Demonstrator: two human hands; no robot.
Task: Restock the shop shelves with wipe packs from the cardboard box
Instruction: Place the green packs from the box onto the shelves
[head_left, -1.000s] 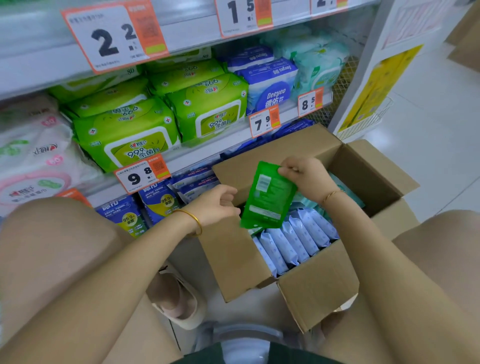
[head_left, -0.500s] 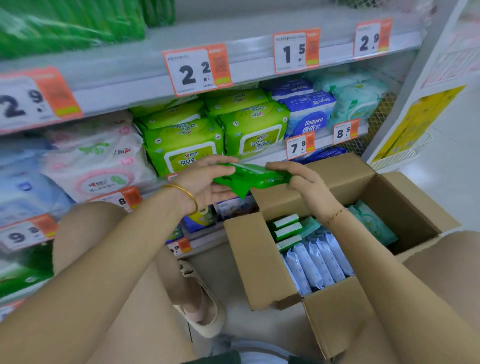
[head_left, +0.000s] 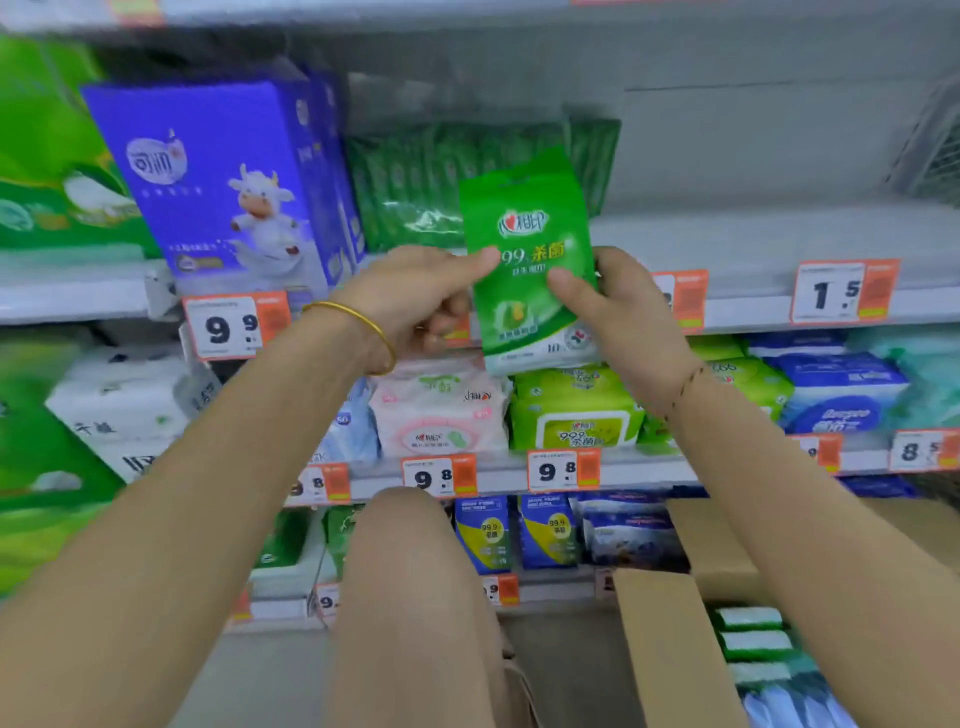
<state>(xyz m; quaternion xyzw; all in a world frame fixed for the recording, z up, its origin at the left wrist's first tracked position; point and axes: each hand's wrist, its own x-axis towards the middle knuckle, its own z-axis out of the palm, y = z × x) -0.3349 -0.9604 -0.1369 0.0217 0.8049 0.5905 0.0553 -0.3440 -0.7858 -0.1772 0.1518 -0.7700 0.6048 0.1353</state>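
A small green wipe pack (head_left: 530, 249) is held upright in front of the upper shelf (head_left: 727, 244), its printed face toward me. My left hand (head_left: 421, 296) pinches its left edge with thumb and forefinger. My right hand (head_left: 618, 306) grips its right side, thumb across the front. Directly behind the pack stands a row of matching dark green packs (head_left: 415, 182) on that shelf. The open cardboard box (head_left: 670, 649) sits at the lower right, with green and pale blue packs (head_left: 753, 644) inside.
A tall purple carton (head_left: 234, 182) stands left of the green row. The upper shelf right of the row is bare grey. Lime, pink and blue wipe packs fill the middle shelf (head_left: 571, 410). Orange price tags line the shelf edges. My knee (head_left: 410, 597) rises at bottom centre.
The green pack went from hanging over the box to flat between both hands, and now stands upright at the upper shelf. The view has tilted upward.
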